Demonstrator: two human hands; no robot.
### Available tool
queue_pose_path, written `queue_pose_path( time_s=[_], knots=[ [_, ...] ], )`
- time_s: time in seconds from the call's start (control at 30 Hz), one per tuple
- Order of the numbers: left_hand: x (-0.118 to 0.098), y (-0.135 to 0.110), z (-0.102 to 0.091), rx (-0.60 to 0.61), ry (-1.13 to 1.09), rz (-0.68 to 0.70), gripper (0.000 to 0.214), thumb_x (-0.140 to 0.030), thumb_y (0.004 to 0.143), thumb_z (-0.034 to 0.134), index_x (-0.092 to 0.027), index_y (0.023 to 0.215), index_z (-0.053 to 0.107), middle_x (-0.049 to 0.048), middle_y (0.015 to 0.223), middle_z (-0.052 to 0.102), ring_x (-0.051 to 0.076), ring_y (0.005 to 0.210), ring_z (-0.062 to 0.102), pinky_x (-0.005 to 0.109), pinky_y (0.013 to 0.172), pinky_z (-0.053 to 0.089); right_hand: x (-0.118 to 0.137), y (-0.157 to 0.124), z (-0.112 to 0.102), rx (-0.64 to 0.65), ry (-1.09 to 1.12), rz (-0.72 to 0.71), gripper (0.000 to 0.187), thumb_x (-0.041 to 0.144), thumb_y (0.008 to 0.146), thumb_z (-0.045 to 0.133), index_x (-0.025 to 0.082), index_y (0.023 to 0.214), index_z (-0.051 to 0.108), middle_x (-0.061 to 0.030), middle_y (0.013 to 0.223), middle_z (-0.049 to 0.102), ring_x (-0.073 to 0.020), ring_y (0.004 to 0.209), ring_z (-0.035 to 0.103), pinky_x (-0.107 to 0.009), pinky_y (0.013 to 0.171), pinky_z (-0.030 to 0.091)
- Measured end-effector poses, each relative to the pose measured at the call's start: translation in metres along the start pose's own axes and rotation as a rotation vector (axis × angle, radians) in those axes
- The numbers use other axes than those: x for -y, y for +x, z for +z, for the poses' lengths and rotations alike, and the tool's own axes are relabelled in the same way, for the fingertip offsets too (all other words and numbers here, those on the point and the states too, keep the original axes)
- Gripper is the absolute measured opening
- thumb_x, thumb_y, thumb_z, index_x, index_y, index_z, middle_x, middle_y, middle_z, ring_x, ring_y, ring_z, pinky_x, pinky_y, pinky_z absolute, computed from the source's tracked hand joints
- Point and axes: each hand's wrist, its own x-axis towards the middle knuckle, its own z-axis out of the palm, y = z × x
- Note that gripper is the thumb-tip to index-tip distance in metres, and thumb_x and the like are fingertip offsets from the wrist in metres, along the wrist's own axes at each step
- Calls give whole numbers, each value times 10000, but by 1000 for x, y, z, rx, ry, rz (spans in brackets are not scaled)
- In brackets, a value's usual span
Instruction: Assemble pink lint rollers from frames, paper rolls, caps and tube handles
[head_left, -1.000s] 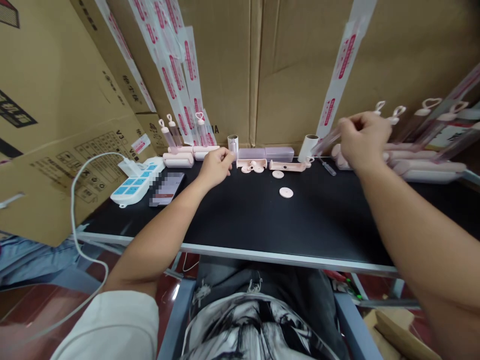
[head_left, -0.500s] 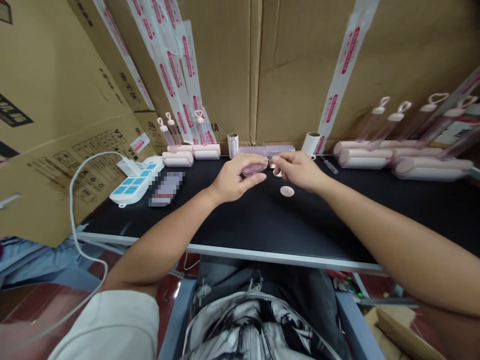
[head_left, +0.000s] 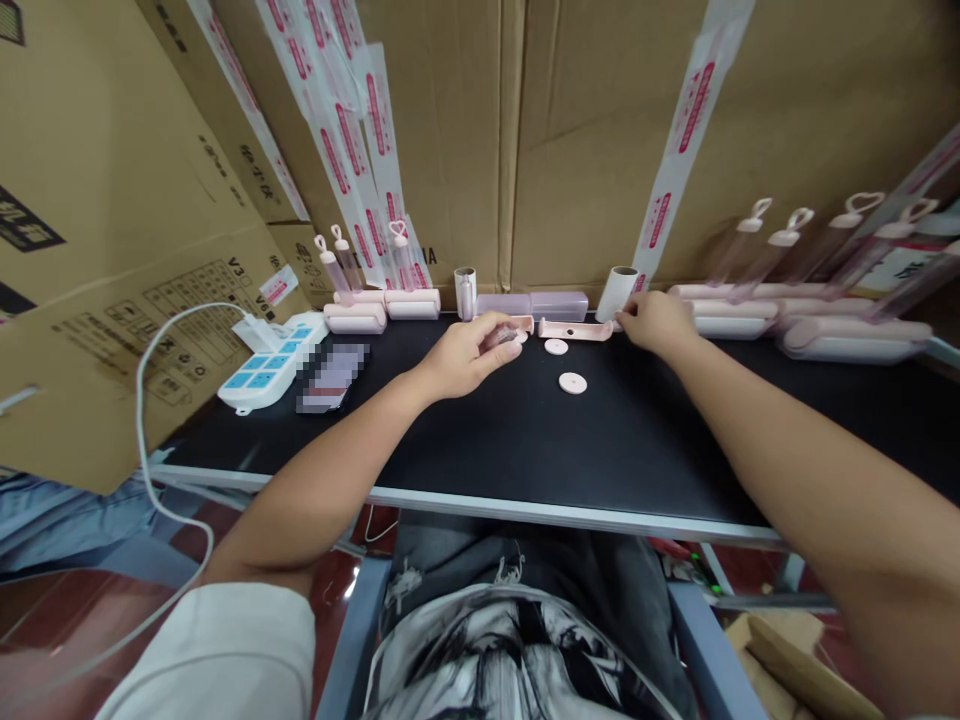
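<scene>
My left hand (head_left: 463, 352) is curled around a clear pinkish tube (head_left: 504, 338) just above the black table (head_left: 525, 440), near its back middle. My right hand (head_left: 656, 320) reaches to the back of the table with its fingers pinched beside a white roll (head_left: 616, 292) and the end of a pink flat part (head_left: 574, 330); what it pinches is hidden. Two pink round discs (head_left: 571, 383) lie between the hands.
Pink roller cases (head_left: 382, 308) and clear tubes with heart caps (head_left: 757, 245) line the back edge. A white power strip (head_left: 266, 365) and a phone (head_left: 330, 375) lie at the left. Cardboard boxes (head_left: 585, 130) wall the back and left.
My right hand came from the tubes at the right to meet the left hand, then moved back right to the white roll. My left hand picked up a clear tube.
</scene>
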Motion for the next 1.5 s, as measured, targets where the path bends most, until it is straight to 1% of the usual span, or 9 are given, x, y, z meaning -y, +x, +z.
queue_pose_path(
  time_s=[0.17, 0.27, 0.37, 0.5, 0.73, 0.87, 1.0, 1.23, 1.5],
  knots=[
    [0, -2, 1, 7, 8, 0, 467, -577, 1004, 577, -187, 1248, 655, -35, 758, 553, 147, 697, 527, 276, 701, 406, 32, -22, -35, -162, 487, -100, 230, 380, 896, 733, 275, 759, 580, -89, 838, 736, -292, 815, 676, -462, 777, 530],
    [-1, -3, 3, 8, -15, -7, 421, -572, 985, 612, -190, 1157, 648, -17, 794, 616, 146, 708, 552, 276, 715, 427, 66, -52, -49, 34, 970, -240, 400, 612, 874, 777, 288, 820, 548, -22, 730, 657, -210, 619, 579, -375, 587, 492],
    [-3, -4, 5, 23, -6, -7, 388, -564, 966, 638, -198, 1093, 665, -2, 833, 645, 145, 712, 555, 274, 718, 442, 94, -82, -52, 262, 1148, -369, 533, 712, 786, 857, 282, 819, 544, 3, 686, 613, -171, 575, 531, -329, 542, 447],
    [-3, -3, 6, 38, 30, 46, 413, -571, 973, 638, -194, 1126, 704, 31, 958, 696, 142, 734, 558, 279, 731, 447, 108, -99, -45, 380, 1172, -416, 582, 720, 714, 916, 263, 804, 567, 7, 714, 618, -144, 588, 488, -298, 533, 392],
    [3, 0, 3, 116, 64, 68, 446, -589, 1010, 606, -219, 1230, 724, 41, 975, 748, 199, 854, 661, 303, 821, 478, 112, -105, -39, 401, 1170, -450, 561, 714, 758, 887, 256, 830, 571, 3, 743, 628, -157, 638, 533, -307, 587, 431],
    [3, -1, 2, 144, 182, 63, 394, -531, 1029, 592, -239, 1270, 699, 61, 1126, 784, 236, 990, 708, 320, 864, 486, 107, -102, -39, 313, 912, -614, 402, 647, 916, 761, 253, 953, 687, -13, 794, 686, -181, 679, 572, -327, 641, 434],
    [-4, -3, 4, 194, 404, 38, 293, -486, 1035, 594, -240, 1165, 685, 61, 1112, 788, 248, 965, 726, 304, 770, 456, 101, -99, -37, 334, 645, -792, 327, 524, 1021, 635, 241, 883, 725, -28, 752, 712, -204, 681, 633, -336, 680, 434],
    [-14, -3, 10, 260, 669, -23, 380, -589, 1031, 598, -211, 1029, 633, 94, 1021, 793, 272, 873, 754, 304, 644, 370, 104, -105, -27, 365, 646, -832, 344, 489, 1052, 559, 234, 873, 705, -37, 708, 711, -215, 647, 649, -335, 674, 450],
    [-16, -4, 12, 246, 767, 2, 446, -614, 1027, 606, -182, 1129, 644, 145, 1074, 808, 302, 915, 785, 299, 686, 434, 108, -111, -24, 327, 692, -840, 345, 480, 1055, 542, 237, 841, 660, -27, 695, 691, -201, 631, 632, -331, 668, 445]
  ],
)
